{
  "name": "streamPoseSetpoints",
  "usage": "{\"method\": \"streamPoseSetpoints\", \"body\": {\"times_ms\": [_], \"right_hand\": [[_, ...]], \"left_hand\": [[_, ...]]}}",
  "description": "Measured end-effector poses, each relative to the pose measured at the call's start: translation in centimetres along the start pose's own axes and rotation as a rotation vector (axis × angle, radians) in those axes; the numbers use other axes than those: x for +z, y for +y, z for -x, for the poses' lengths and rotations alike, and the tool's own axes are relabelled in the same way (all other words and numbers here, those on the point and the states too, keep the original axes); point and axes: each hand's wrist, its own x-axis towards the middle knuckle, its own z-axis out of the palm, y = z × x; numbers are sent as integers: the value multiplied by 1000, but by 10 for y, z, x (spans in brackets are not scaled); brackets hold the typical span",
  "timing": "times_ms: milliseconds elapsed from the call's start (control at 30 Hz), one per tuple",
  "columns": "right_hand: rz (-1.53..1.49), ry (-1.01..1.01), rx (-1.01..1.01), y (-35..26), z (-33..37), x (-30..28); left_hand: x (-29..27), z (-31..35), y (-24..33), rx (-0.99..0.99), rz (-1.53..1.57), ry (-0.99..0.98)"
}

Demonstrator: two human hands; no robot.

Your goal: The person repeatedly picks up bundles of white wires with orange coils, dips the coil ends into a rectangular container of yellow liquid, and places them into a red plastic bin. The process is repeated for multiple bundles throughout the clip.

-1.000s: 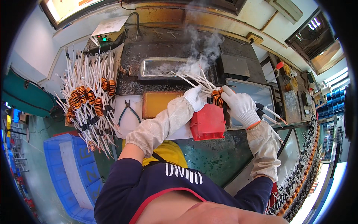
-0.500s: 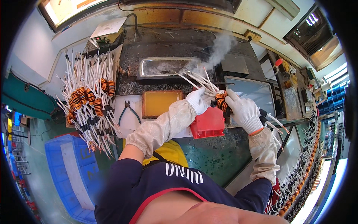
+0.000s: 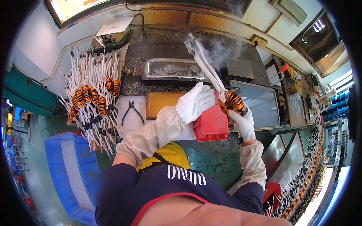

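My right hand [image 3: 244, 123], in a white knit glove, grips a toroidal coil [image 3: 233, 101] wound with orange-copper wire. From the coil a bundle of white lead wires [image 3: 209, 69] rises up and to the left, its ends in pale smoke. My left hand [image 3: 196, 101], also gloved, is off the coil, fingers stretched out flat and holding nothing. Below it is a red plastic bin [image 3: 210, 126]. Behind the left hand lies a rectangular pot with a shiny, partly crusted surface [image 3: 174, 69], and nearer me a tray of amber material [image 3: 162, 103].
Many similar coils with white leads [image 3: 92, 96] are piled at the left. Cutting pliers [image 3: 132, 113] lie on a white sheet. A blue crate [image 3: 69, 169] stands at lower left, a grey-topped tray [image 3: 256, 103] at right. A rack of coils [image 3: 301, 188] runs along the right.
My left hand has let go of the leads and opened. My right hand has turned the coil, so the leads now point farther up, and its grip has shifted below the coil.
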Motion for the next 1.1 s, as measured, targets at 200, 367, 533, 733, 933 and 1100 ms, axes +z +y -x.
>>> {"method": "streamPoseSetpoints", "body": {"times_ms": [200,367,533,733,933,1100], "right_hand": [[-624,-31,156,37,-43,25],[-894,-85,281,53,-75,53],[-967,-104,377,69,-95,59],[-1012,-90,414,70,-100,60],[-974,-38,402,70,-101,64],[-956,-15,410,62,-98,69]], "left_hand": [[-52,19,-9,98,-555,-29],[-72,32,-31,500,-1555,-238],[-80,31,-51,925,-2001,-484],[-86,29,-59,997,-2080,-451],[-88,30,-61,990,-2070,-435],[-88,30,-60,970,-2082,-424]]}}
